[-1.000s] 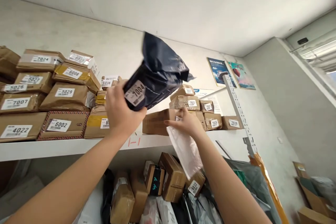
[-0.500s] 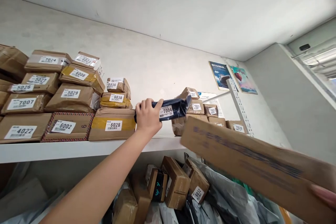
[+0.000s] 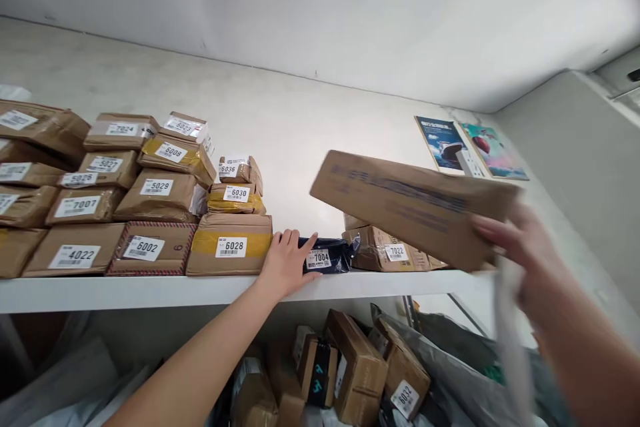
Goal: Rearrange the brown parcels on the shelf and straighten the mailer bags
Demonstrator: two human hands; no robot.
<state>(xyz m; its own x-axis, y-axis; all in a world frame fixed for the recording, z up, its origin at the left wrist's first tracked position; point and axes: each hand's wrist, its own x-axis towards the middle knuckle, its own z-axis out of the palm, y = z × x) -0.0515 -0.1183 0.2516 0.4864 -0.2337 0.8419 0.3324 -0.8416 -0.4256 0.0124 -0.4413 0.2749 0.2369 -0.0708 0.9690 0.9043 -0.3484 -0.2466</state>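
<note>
My left hand (image 3: 287, 261) grips the left end of a dark plastic parcel (image 3: 340, 256) labelled 7004, which rests on the white shelf (image 3: 150, 293). Just left of these fingers stands a carton (image 3: 205, 259) labelled 6028, with yellow tape. At the right, my right hand (image 3: 515, 247), blurred by motion, holds a long cardboard box (image 3: 400, 197) by its right end, raised in front of the shelf and tilted. A pale strip (image 3: 507, 333) hangs below that hand. Behind the box, a carton (image 3: 370, 247) labelled 7022 is partly covered.
Stacked brown parcels (image 3: 155, 197) fill the shelf's left side. On the level below lie cartons (image 3: 357, 367) and grey plastic bags (image 3: 450, 373). Two posters (image 3: 443, 143) hang on the wall behind, at the right.
My left hand has lowered the dark parcel from the air onto the shelf. The long box has risen and swung left, and more of my right hand and arm now shows.
</note>
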